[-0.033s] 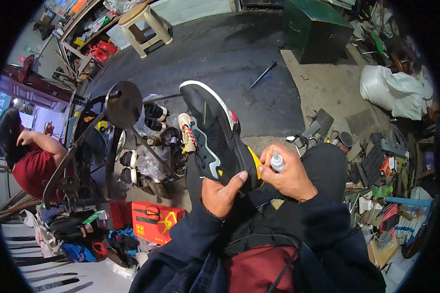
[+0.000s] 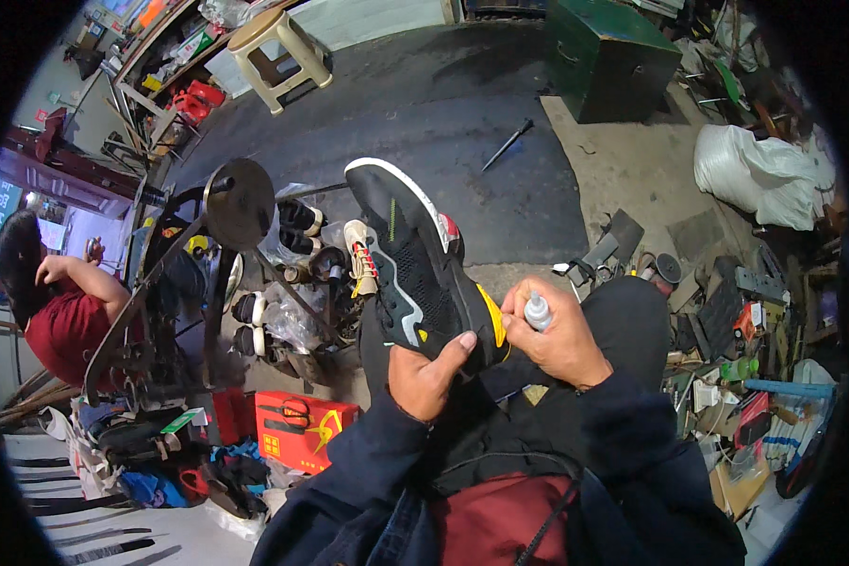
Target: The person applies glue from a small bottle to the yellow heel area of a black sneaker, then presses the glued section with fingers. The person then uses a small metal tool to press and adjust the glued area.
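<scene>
A black sneaker with a white sole edge, beige tongue, red laces and a yellow heel piece lies on its side above my lap, toe pointing away. My left hand grips it near the heel, thumb on top and the other fingers hidden beneath. My right hand is closed round a small white squeeze bottle, its nozzle end pointing up out of the fist. The fingertips of that hand touch the yellow heel edge. Whether they pinch it, I cannot tell.
A round-topped metal stand rises on the left beside several shoes. Below lies a red box with black-handled scissors. Tools and scraps crowd the right. A person in dark red sits far left; a green chest stands behind.
</scene>
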`<state>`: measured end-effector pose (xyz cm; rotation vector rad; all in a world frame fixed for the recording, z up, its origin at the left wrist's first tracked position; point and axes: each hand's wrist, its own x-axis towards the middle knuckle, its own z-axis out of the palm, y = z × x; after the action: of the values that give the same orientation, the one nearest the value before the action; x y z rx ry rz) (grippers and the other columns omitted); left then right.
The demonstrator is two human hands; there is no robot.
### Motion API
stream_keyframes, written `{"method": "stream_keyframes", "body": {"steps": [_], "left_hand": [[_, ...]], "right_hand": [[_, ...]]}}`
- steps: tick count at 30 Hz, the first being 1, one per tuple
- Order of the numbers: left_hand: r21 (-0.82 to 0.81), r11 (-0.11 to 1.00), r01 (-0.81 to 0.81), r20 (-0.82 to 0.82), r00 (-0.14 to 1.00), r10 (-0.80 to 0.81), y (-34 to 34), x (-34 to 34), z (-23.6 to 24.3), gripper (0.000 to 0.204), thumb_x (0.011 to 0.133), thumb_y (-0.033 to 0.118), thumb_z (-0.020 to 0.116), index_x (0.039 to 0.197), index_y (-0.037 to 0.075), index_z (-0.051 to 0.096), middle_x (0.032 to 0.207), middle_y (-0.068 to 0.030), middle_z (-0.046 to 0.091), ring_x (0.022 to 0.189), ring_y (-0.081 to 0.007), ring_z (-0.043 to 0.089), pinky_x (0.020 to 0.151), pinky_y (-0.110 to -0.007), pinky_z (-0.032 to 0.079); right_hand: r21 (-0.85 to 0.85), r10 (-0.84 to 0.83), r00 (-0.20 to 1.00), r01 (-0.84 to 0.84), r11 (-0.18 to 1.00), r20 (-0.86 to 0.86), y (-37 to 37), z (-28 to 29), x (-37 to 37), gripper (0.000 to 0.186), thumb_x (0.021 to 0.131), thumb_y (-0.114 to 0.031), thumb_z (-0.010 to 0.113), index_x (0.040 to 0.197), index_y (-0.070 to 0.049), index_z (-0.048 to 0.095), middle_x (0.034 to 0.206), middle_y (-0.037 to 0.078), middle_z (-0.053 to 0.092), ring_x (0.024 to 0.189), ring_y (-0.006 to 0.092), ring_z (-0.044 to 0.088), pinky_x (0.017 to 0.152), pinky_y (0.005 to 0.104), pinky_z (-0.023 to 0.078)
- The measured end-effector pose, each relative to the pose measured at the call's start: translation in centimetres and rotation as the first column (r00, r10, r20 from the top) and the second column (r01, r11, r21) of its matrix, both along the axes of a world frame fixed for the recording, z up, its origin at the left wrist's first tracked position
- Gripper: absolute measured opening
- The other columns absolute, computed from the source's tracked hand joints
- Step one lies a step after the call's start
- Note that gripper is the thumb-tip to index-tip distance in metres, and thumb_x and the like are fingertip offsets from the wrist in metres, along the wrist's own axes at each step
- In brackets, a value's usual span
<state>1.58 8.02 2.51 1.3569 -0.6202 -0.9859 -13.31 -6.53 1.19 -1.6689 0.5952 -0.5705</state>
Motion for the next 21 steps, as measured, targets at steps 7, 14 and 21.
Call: {"method": "stream_keyframes", "body": {"steps": [7, 14, 21], "left_hand": [[-0.125, 0.992, -0.001, 0.185, 0.982, 0.024, 0.1, -0.1, -0.4, 0.063, 0.092, 0.001, 0.069, 0.151, -0.001, 0.047, 0.142, -0.0110, 0.062, 0.127, -0.0236, 0.060, 0.112, -0.037, 0.044], [-0.125, 0.992, 0.018, 0.287, 0.958, 0.019, 0.8, -0.6, -0.5, 0.060, 0.093, 0.003, 0.069, 0.149, -0.002, 0.049, 0.141, -0.0130, 0.062, 0.130, -0.0261, 0.059, 0.115, -0.037, 0.041], [-0.101, 0.994, 0.047, 0.208, 0.978, -0.025, 1.5, -0.5, -0.6, 0.060, 0.094, 0.003, 0.069, 0.150, -0.002, 0.048, 0.146, -0.0134, 0.059, 0.133, -0.0256, 0.057, 0.116, -0.037, 0.040]], "right_hand": [[0.157, 0.001, 1.000, 0.001, 0.988, -0.016, 0.2, 0.0, 0.1, 0.020, 0.092, 0.000, 0.071, 0.082, -0.005, 0.054, 0.086, 0.001, 0.063, 0.077, 0.0063, 0.055, 0.069, 0.0268, 0.047], [0.085, 0.001, 1.000, -0.001, 0.996, -0.004, 0.2, -0.2, 0.3, 0.019, 0.092, 0.001, 0.069, 0.083, -0.005, 0.054, 0.084, 0.002, 0.062, 0.076, 0.0065, 0.054, 0.069, 0.0274, 0.047], [0.185, -0.037, 0.997, 0.024, 0.982, 0.070, 0.2, 0.0, 0.9, 0.022, 0.094, -0.011, 0.075, 0.086, -0.004, 0.057, 0.075, 0.005, 0.062, 0.071, 0.0104, 0.056, 0.068, 0.0319, 0.050]]}}
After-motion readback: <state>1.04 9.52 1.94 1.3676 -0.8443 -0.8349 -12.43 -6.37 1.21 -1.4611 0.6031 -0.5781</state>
